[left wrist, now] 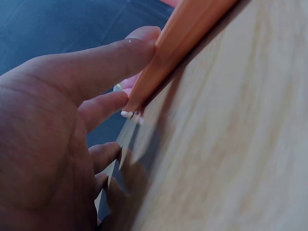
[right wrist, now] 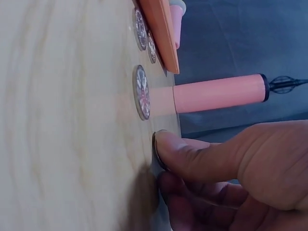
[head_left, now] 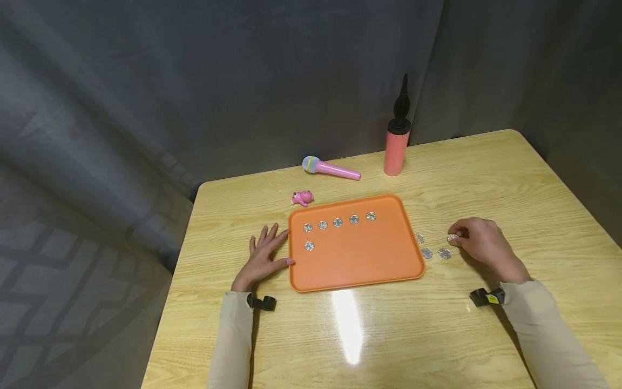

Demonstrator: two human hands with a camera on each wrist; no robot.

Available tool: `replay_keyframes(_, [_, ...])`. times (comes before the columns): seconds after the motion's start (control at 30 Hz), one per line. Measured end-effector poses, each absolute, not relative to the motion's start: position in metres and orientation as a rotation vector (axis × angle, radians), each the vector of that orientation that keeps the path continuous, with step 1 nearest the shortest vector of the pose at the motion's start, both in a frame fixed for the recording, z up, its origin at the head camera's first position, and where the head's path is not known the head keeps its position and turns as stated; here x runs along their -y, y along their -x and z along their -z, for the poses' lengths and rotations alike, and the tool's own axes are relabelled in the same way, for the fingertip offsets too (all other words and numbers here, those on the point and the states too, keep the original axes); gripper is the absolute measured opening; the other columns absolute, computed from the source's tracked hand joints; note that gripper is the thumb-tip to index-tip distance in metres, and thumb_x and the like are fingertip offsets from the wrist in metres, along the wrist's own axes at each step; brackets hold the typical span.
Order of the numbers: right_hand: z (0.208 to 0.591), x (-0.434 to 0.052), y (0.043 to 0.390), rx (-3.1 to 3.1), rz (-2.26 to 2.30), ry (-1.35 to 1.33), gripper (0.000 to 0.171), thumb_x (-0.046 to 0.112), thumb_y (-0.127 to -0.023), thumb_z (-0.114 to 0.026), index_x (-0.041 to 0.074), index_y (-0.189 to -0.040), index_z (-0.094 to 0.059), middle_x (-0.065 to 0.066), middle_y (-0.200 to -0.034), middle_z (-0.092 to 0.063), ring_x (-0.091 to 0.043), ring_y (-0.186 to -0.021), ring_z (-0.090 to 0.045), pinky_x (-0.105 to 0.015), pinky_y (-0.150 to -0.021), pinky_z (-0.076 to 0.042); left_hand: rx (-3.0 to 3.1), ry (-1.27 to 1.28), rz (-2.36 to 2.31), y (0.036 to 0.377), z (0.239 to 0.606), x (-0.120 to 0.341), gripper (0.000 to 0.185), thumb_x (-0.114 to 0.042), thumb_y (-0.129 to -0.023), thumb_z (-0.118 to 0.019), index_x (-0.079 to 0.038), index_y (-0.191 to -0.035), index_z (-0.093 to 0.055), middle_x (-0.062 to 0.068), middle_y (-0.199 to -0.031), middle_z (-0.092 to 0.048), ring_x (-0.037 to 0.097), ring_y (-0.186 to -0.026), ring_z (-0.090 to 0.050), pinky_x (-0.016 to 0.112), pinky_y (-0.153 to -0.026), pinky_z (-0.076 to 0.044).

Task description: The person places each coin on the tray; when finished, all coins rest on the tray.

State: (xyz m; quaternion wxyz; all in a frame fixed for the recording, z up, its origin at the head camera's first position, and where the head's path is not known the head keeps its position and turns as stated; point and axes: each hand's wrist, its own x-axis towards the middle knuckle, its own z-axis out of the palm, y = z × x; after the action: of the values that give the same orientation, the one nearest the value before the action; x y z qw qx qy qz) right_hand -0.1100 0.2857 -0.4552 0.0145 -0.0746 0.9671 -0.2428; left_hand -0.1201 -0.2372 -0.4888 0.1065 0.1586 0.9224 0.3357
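Thumb and fingertips of my right hand (head_left: 482, 243) pinch a round silver coin (head_left: 452, 237) just over the table; in the right wrist view the thumb covers most of this coin (right wrist: 156, 151). Three more coins lie flat beside it, one coin (head_left: 444, 253) nearest the hand and the others close to the orange tray (head_left: 364, 256). On the tray, several coins form a row along the far side, and a single coin (head_left: 309, 246) sits below the row's left end. My left hand (head_left: 263, 260), fingers spread, touches the tray's left rim with thumb and forefinger.
Behind the tray lie a small pink animal figure (head_left: 303, 198) and a pink toy microphone (head_left: 332, 169). A pink hand pump (head_left: 396, 151) with a black nozzle stands upright at the table's back edge. Dark curtains (head_left: 291, 81) hang behind the wooden table (head_left: 389, 335).
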Motion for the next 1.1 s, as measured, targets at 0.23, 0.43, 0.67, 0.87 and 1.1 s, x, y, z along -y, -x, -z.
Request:
replay_keyframes(0.23, [0.456,-0.289,0.112,-2.957,0.817,0.213,0.011,0.009,-0.085,-0.077,0.0,-0.089,-0.073,-0.011,-0.078,-0.071,-0.017,-0.072,-0.063,-0.035,-0.067,-0.048,-2.72,-0.451,-0.975,0.12,0.49,0.237,0.082,-0.042,-0.087,-0.075,-0.029,-0.157,-0.034,0.01,-0.171,-0.011,0.037,-0.159,0.007,0.066,-0.12,0.016])
replay_keyframes(0.43, [0.452,-0.293,0.115,-2.892,0.892,0.21,0.008,0.011,-0.088,-0.075,0.003,-0.091,-0.076,-0.006,-0.079,-0.074,-0.006,-0.071,-0.06,-0.027,-0.067,-0.047,-2.726,-0.443,-0.969,0.12,0.49,0.237,0.082,-0.04,-0.087,-0.076,-0.028,-0.157,-0.035,0.01,-0.171,-0.01,0.037,-0.159,0.007,0.065,-0.12,0.016])
replay_keyframes(0.67, [0.443,-0.291,0.118,-2.875,0.969,0.194,0.01,0.011,-0.09,-0.073,0.002,-0.095,-0.076,-0.005,-0.078,-0.075,0.0,-0.067,-0.06,-0.018,-0.06,-0.045,-2.722,-0.444,-0.965,0.121,0.491,0.237,0.082,-0.042,-0.087,-0.075,-0.03,-0.157,-0.034,0.008,-0.171,-0.009,0.035,-0.159,0.008,0.065,-0.121,0.016])
replay_keyframes(0.87, [0.433,-0.284,0.123,-2.838,1.041,0.208,0.012,0.009,-0.091,-0.07,0.001,-0.099,-0.076,-0.008,-0.084,-0.076,0.003,-0.066,-0.062,-0.016,-0.061,-0.049,-2.719,-0.46,-0.985,0.121,0.491,0.238,0.082,-0.043,-0.087,-0.075,-0.03,-0.157,-0.034,0.01,-0.171,-0.01,0.037,-0.159,0.007,0.065,-0.12,0.017])
replay_keyframes(1.1, [0.423,-0.265,0.131,-2.726,1.187,0.237,0.014,0.006,-0.092,-0.067,-0.003,-0.1,-0.074,-0.011,-0.082,-0.075,-0.003,-0.062,-0.068,-0.022,-0.058,-0.057,-2.721,-0.454,-0.988,0.121,0.49,0.238,0.082,-0.043,-0.087,-0.075,-0.028,-0.157,-0.035,0.011,-0.171,-0.01,0.037,-0.159,0.007,0.065,-0.12,0.017])
